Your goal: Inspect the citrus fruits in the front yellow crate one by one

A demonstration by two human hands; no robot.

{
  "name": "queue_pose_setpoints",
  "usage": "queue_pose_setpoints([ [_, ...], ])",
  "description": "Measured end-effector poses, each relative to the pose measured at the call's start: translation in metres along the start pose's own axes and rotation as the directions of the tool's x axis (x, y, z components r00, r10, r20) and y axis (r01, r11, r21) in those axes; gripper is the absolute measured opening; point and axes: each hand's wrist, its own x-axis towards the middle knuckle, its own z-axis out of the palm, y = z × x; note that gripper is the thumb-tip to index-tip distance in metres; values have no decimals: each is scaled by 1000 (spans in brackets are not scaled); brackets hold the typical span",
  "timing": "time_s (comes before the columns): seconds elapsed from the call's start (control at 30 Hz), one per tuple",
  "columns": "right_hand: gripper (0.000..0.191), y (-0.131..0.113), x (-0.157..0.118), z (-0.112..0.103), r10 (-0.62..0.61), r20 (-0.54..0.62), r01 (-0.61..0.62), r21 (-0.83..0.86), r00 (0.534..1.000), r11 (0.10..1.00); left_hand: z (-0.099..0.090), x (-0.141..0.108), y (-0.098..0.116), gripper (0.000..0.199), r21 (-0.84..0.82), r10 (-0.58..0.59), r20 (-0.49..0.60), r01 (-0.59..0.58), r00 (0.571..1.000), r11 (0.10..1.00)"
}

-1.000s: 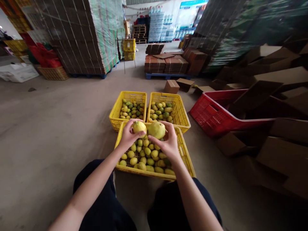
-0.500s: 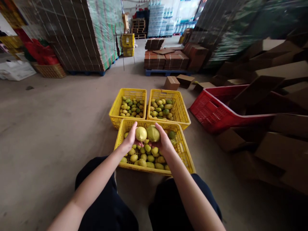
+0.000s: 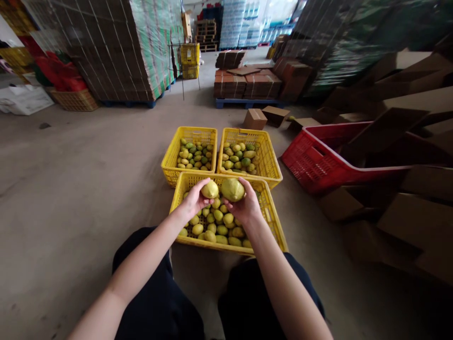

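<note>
A smaller yellow-green fruit (image 3: 210, 189) is grasped between thumb and fingers by the left hand (image 3: 195, 198), and a larger fruit (image 3: 232, 190) is cupped by the right hand (image 3: 247, 205), its bulk apparently calling for support from below. Both are held side by side, just apart, above the near crate (image 3: 271, 212), perhaps so that they can be viewed together. Loose fruit (image 3: 218, 216) is spread inside that crate, which is set just beyond the legs (image 3: 152, 288), presumably for easy reach. Past it, the far left crate (image 3: 170, 160) and far right crate (image 3: 271, 156), both partly filled, are placed side by side, likely for access by either hand.
</note>
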Motion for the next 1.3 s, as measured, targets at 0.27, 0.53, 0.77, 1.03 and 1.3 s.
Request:
queue_pose_setpoints([
  [0.27,26,-5,0,-7,50,29,-51,30,998,998,-2,-6,7,38,-270,-10,234,75,972,960],
  [0.53,28,-7,-1,-6,92,12,-93,127,996,987,-3,-10,8,33,-313,-36,232,109,972,944],
  [0.77,24,-4,0,-8,107,28,-110,141,994,984,1,-6,8,27,-452,-6,137,67,991,890],
  [1.03,27,-6,-2,-9,6,141,-32,178,990,984,-5,-10,8,24,-441,-25,184,106,983,891],
  [1.3,26,-5,-1,-11,29,97,-54,263,995,963,-4,-9,3,22,-476,69,52,-36,996,879],
])
